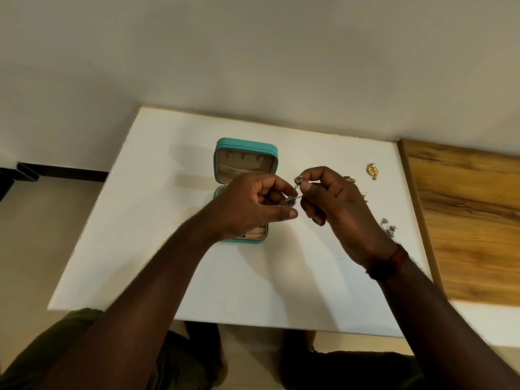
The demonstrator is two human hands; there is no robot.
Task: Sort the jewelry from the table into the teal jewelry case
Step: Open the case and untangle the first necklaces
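Observation:
The teal jewelry case (245,147) lies open on the white table (157,215), its beige lid upright at the back. Over the case's base hovers my left hand (253,206), fingers pinched on a dark dangling earring (294,197). My right hand (334,204) pinches the same earring's upper end, just right of the case. On the table at the right lie a gold earring (372,171), another gold piece (350,179) partly hidden by my right hand, and silver jewelry (389,228).
A wooden board (472,220) borders the table on the right. The pale wall stands behind the table's far edge. My knees show below the near edge.

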